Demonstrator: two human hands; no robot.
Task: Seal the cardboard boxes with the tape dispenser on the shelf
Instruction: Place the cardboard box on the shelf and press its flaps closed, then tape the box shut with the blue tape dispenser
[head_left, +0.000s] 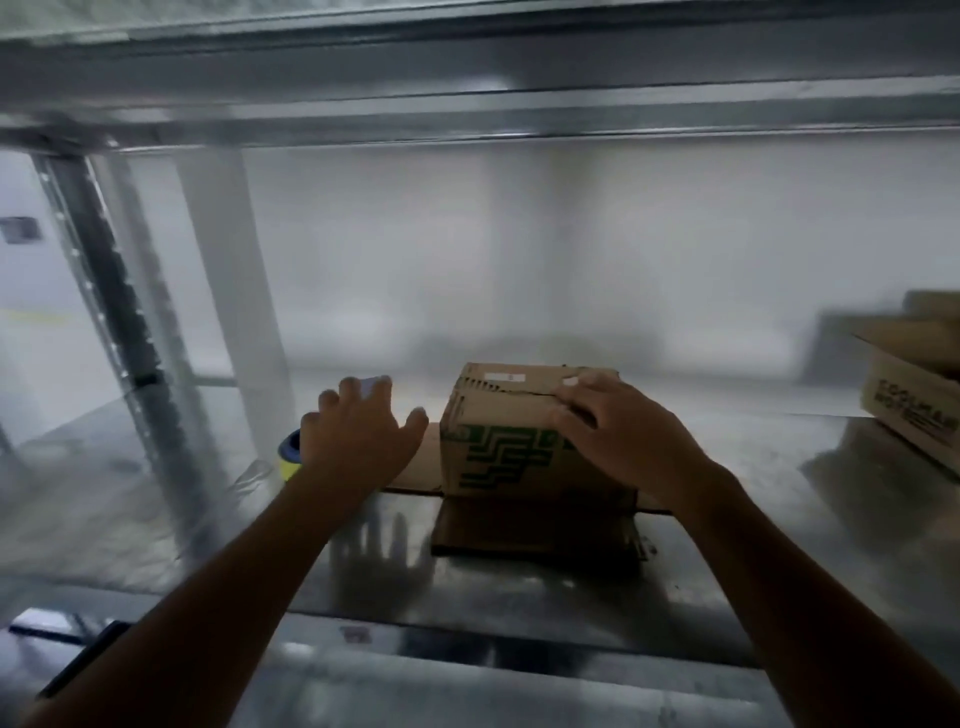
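Note:
A small cardboard box (498, 441) with green print stands on the metal shelf (519, 587), its top flaps down. My right hand (623, 431) lies over the box's top right corner, fingers flat on the flaps and thumb against the front face. My left hand (358, 431) hovers with spread fingers just left of the box, over the tape dispenser (290, 457). The hand hides most of the dispenser: only a blue and yellow part shows beside my wrist and a bluish tip beyond my fingertips. I cannot see whether the hand touches it.
A flat piece of cardboard (415, 467) lies under and beside the box. An open cardboard box (909, 389) with dark lettering sits at the shelf's right end. A perforated steel upright (104, 291) stands at the left, and the upper shelf beam (467, 104) runs overhead.

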